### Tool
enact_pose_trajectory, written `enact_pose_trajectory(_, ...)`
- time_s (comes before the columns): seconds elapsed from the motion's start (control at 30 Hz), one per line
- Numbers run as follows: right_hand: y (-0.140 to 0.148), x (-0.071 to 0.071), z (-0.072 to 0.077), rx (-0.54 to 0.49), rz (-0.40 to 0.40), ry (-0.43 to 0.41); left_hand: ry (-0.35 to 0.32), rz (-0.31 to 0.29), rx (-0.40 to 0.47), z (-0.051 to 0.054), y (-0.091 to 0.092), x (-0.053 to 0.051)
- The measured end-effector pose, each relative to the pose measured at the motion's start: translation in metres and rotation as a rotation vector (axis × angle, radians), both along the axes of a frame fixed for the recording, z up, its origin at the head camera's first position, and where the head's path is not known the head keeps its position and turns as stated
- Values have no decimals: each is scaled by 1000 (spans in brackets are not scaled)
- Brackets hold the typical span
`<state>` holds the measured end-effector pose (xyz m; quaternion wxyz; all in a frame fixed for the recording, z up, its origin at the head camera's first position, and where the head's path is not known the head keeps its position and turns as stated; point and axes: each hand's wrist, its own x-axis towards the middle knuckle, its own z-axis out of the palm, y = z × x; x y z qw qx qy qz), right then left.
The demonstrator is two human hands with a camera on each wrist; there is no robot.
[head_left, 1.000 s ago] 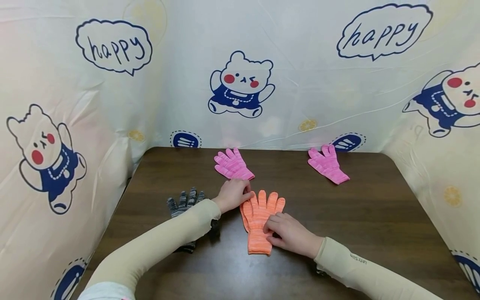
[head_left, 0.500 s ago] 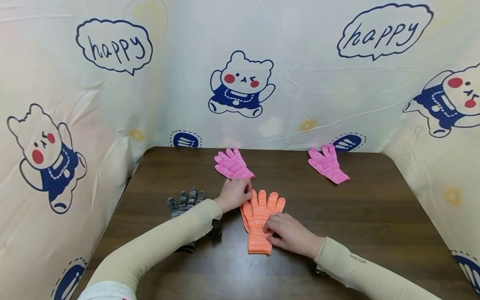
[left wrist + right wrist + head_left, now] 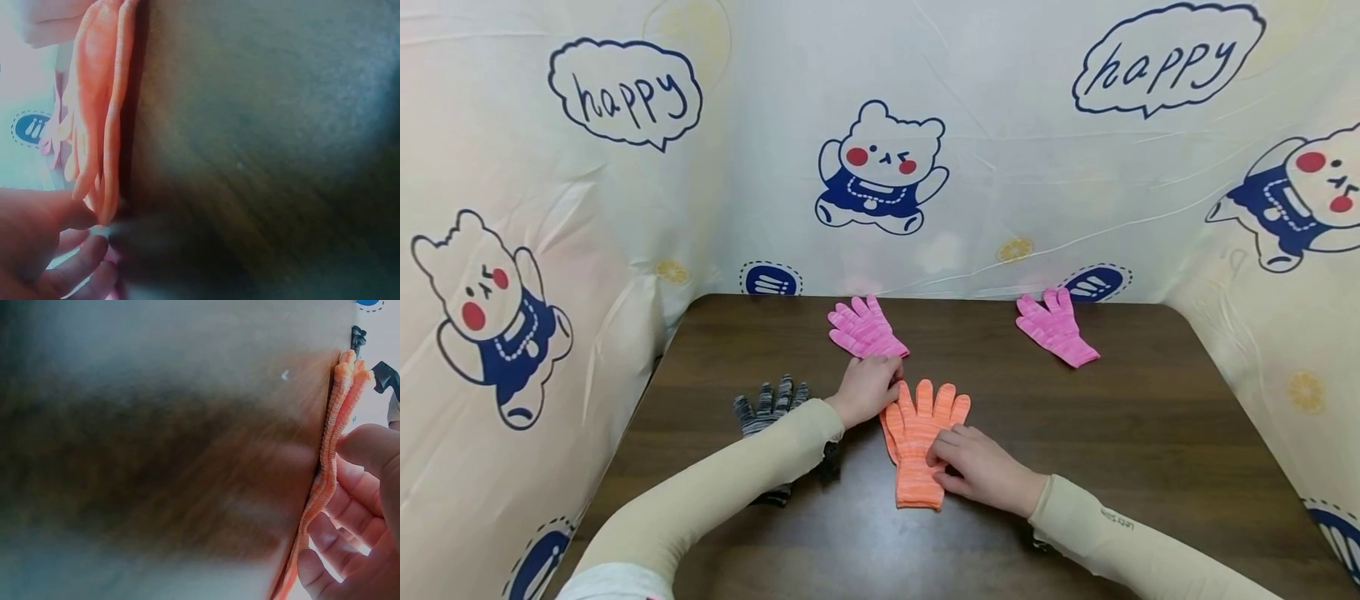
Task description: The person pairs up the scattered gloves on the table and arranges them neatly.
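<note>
One fingertip of the top orange glove [image 3: 917,437] has shifted slightly leftward.

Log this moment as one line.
left hand: touching orange gloves; right hand: touching same; pink gloves: apart, farther back; gray-black glove: partly hidden by left sleeve

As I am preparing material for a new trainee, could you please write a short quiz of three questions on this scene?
1. What colour are the gloves nearest the right hand?
A) pink
B) orange
C) grey
2. True or false: in the head view, the two pink gloves lie stacked on one another.
3. Fill in: in the head view, the person's ____ sleeve hides part of the dark striped glove.

Key:
1. B: the orange gloves lie right by that hand.
2. False: the pink gloves lie apart near the table's far edge.
3. Left.
</note>
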<state>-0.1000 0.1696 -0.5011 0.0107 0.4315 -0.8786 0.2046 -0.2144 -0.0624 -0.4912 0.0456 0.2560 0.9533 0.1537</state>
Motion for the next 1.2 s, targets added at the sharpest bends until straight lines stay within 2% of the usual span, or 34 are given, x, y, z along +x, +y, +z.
enact_pose_trajectory(0.2,0,-1,-2,-4,4,24,-18,-1,-7,0,2,-1)
enact_pose_trajectory(0.37,0,-1,-4,-14,13,42,-44,-14,26,-1,3,1)
enact_pose_trajectory(0.5,0,-1,-3,-12,16,47,-48,-55,130,-1,4,0)
enact_pose_trajectory(0.63,0,-1,-2,-10,16,46,-105,-96,263,-2,4,-2)
enact_pose_trajectory(0.77,0,-2,-2,-7,20,43,-153,-98,312,-2,3,-4)
enact_pose_trajectory(0.93,0,-3,-1,-2,14,41,-141,-90,321,-1,3,-6)
enact_pose_trajectory(1.0,0,-3,-2,-5,16,42,-108,-87,306,-2,3,-6)
enact_pose_trajectory(1.2,0,-2,-4,-14,21,52,-14,-90,182,-6,3,-7)
